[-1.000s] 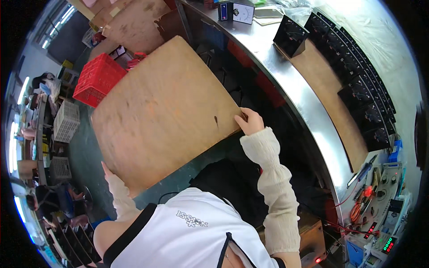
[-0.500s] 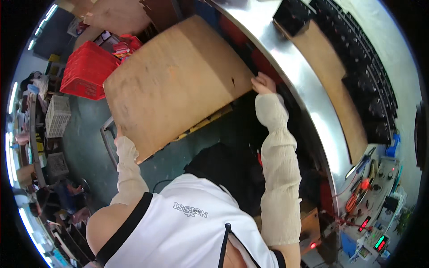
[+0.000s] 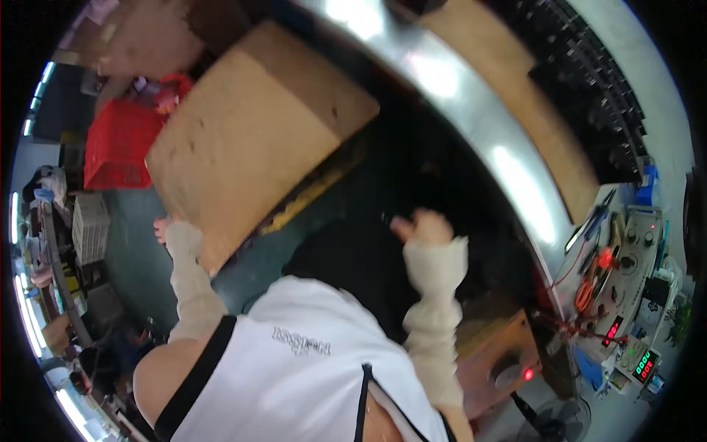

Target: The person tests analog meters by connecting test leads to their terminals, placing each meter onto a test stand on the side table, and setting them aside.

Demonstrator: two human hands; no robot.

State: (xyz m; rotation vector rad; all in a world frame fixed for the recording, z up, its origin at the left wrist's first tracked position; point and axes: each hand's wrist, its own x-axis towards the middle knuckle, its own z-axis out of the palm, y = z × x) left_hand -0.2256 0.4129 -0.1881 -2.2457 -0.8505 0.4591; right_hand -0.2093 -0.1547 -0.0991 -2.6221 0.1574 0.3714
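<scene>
The large brown board lies tilted across the upper middle, with yellowish material showing under its lower edge. My left hand is at the board's left edge, fingers spread and visible past it; whether it still touches the board is unclear. My right hand is away from the board, over the dark area below it, blurred, with fingers curled; I cannot make out anything in it.
A red crate stands left of the board, a pale crate below it. A steel-edged bench curves along the right, holding black panels, tools and electronic devices. A fan is lower right.
My right hand has let go of the board's right corner and dropped down toward me. The board has moved up and leftward in view, and my left hand has opened at its edge.
</scene>
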